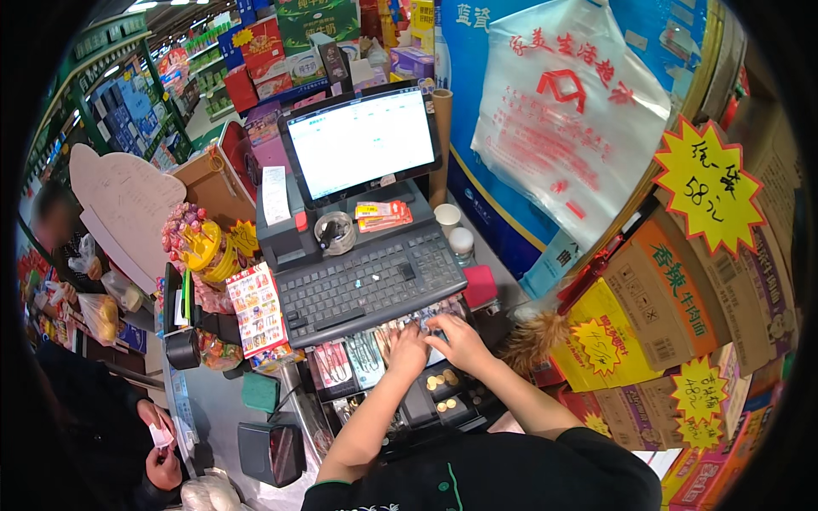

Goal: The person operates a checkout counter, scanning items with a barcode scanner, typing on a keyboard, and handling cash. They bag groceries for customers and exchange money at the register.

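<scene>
An open cash drawer (pixel 418 409) sits pulled out below a black keyboard (pixel 332 300). My left hand (pixel 408 348) reaches into its middle banknote slots, palm down, over the notes. Close beside it, my right hand (pixel 459 342) bends over the slots to the right, its fingertips near the left hand. Whether either hand grips a note is hidden. Pink banknotes (pixel 332 364) and greenish banknotes (pixel 365 359) lie under wire clips at the drawer's left. Gold-coloured coins (pixel 441 381) rest in black cups nearer to me.
Above the keyboard stands a lit monitor (pixel 364 144). A scanner (pixel 271 453) lies on the metal counter (pixel 220 415) at left, where another person's hands (pixel 161 450) hold a folded paper. Stacked cartons (pixel 658 287) and a feather duster (pixel 537 338) flank my right side.
</scene>
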Demonstrator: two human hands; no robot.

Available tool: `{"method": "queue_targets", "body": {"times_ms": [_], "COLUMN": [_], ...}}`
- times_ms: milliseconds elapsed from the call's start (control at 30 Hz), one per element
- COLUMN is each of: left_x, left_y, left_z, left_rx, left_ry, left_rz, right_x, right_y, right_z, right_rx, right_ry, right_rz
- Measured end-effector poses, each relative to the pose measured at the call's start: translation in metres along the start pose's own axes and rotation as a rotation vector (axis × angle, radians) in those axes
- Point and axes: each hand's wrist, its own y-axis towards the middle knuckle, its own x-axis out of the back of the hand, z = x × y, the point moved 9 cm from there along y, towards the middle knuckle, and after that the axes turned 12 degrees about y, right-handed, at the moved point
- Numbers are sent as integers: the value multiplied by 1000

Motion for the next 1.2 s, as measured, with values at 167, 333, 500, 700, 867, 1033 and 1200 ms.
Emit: {"method": "queue_targets", "body": {"times_ms": [167, 333, 500, 700, 867, 1033, 1200], "left_x": [55, 107, 118, 79, 69, 64, 55], "left_y": [-58, -138, -183, -200, -205, -201, -206], "left_z": [18, 78, 89, 46, 46, 43, 39], "left_rx": [23, 404, 472, 381, 448, 427, 377], "left_ry": [-386, -404, -322, 27, 7, 45, 67], "left_rz": [-377, -492, -389, 26, 22, 88, 192], "right_x": [-7, 12, -14, -49, -61, -67, -76], "right_y": [-51, -61, -66, -76, -81, -86, -97], "right_z": [-25, -8, 9, 22, 34, 38, 47], "right_rx": [-15, -13, -61, -58, -12, 9, 31], "right_ry": [-171, -178, -150, -95, -98, -121, -83], "right_rz": [80, -18, 98, 189, 238, 242, 239]}}
